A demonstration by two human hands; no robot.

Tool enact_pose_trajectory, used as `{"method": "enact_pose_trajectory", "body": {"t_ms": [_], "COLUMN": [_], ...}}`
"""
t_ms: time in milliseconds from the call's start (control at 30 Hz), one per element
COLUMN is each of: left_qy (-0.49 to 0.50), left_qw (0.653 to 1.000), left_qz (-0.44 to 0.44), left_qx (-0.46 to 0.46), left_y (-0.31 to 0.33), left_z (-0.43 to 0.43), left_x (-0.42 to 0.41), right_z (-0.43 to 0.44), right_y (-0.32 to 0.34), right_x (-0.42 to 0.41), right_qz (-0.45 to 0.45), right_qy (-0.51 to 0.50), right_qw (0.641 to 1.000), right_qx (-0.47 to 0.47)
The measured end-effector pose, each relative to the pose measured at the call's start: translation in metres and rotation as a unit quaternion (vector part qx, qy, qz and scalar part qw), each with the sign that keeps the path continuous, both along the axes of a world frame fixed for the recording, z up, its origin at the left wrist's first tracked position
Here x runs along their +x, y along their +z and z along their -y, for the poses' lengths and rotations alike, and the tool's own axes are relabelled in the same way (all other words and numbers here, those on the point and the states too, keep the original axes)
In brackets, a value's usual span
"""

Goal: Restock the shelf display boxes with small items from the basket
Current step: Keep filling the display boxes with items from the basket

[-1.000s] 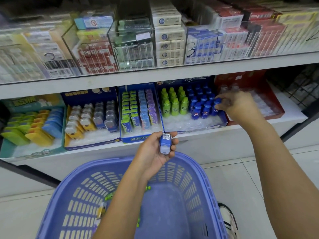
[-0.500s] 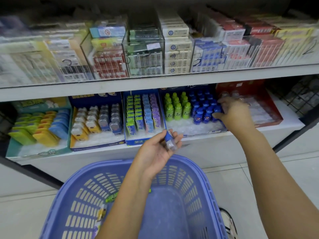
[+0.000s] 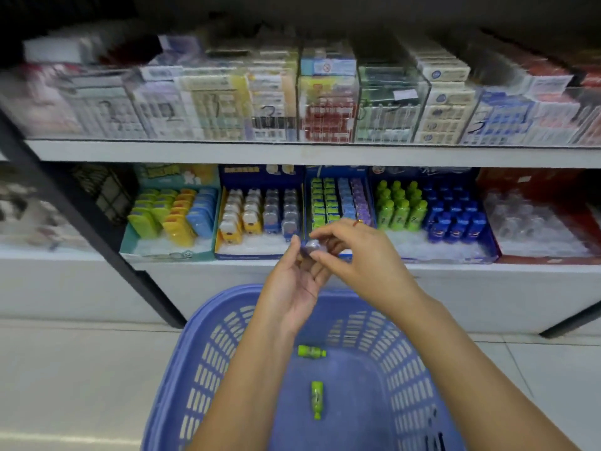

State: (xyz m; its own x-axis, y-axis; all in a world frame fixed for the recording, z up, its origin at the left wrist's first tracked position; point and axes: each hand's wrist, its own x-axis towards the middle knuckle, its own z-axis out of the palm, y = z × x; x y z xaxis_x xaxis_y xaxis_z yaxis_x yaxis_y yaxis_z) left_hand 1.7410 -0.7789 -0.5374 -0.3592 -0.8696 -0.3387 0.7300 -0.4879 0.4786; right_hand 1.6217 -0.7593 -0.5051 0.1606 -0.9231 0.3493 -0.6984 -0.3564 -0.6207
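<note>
The right hand [image 3: 364, 258], seen a second ago at the blue bottles [image 3: 455, 219] in the display box [image 3: 455, 257] right of centre, has been brought back to the middle of the frame and is now met with the left hand [image 3: 292, 288] just above the far rim of the basket [image 3: 211, 359]. The small blue item [image 3: 309, 248], which was earlier held by the left hand alone, is now gripped from both sides: the left fingers are curled up round it from below, and it is pinched between the right thumb and forefinger from above, though the contact is blurred by motion. A hand-over is judged to be under way, so that the item can be carried by the right hand to the blue rows, where bare white tray is left at the front. The view has also been swung leftward, so the display box now lies further right. Two green bottles [image 3: 311, 351] are left lying on the basket floor, so restocking is judged unfinished.
</note>
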Motion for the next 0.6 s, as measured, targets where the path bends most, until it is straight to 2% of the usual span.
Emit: {"method": "enact_pose_trajectory", "body": {"t_ms": [100,133,167,200,233,267,300,333,367,400,433,600], "left_qy": [0.034,0.049,0.064,0.077,0.085,0.076,0.048,0.012,-0.016,-0.030,-0.029,0.006], "left_qw": [0.999,0.994,0.976,0.929,0.839,0.726,0.633,0.570,0.527,0.501,0.490,0.513], "left_qz": [0.028,0.080,0.181,0.325,0.485,0.614,0.692,0.735,0.760,0.774,0.776,0.749], "left_qx": [-0.031,-0.058,-0.101,-0.161,-0.232,-0.300,-0.345,-0.368,-0.379,-0.387,-0.396,-0.419], "left_y": [-0.002,-0.004,-0.007,-0.013,-0.020,-0.028,-0.037,-0.044,-0.050,-0.055,-0.059,-0.063], "left_z": [0.000,0.000,0.000,0.001,0.002,0.004,0.007,0.009,0.011,0.012,0.012,0.015], "left_x": [0.023,0.029,0.036,0.045,0.054,0.063,0.071,0.078,0.082,0.085,0.087,0.090], "right_z": [0.005,0.008,0.014,0.021,0.030,0.040,0.050,0.059,0.068,0.076,0.082,0.099], "right_y": [-0.005,-0.005,-0.003,-0.002,0.000,0.002,0.004,0.004,0.003,0.002,0.000,-0.005], "right_x": [0.027,0.034,0.039,0.043,0.045,0.048,0.050,0.052,0.055,0.058,0.060,0.068], "right_qz": [0.003,0.012,0.019,0.022,0.021,0.015,-0.002,-0.025,-0.051,-0.082,-0.115,-0.217], "right_qy": [-0.013,-0.020,-0.028,-0.035,-0.043,-0.049,-0.052,-0.051,-0.046,-0.038,-0.029,-0.001], "right_qw": [0.999,0.999,0.999,0.999,0.999,0.999,0.999,0.998,0.998,0.995,0.992,0.973], "right_qx": [-0.031,-0.030,-0.028,-0.026,-0.023,-0.016,-0.008,0.002,0.014,0.029,0.042,0.079]}}
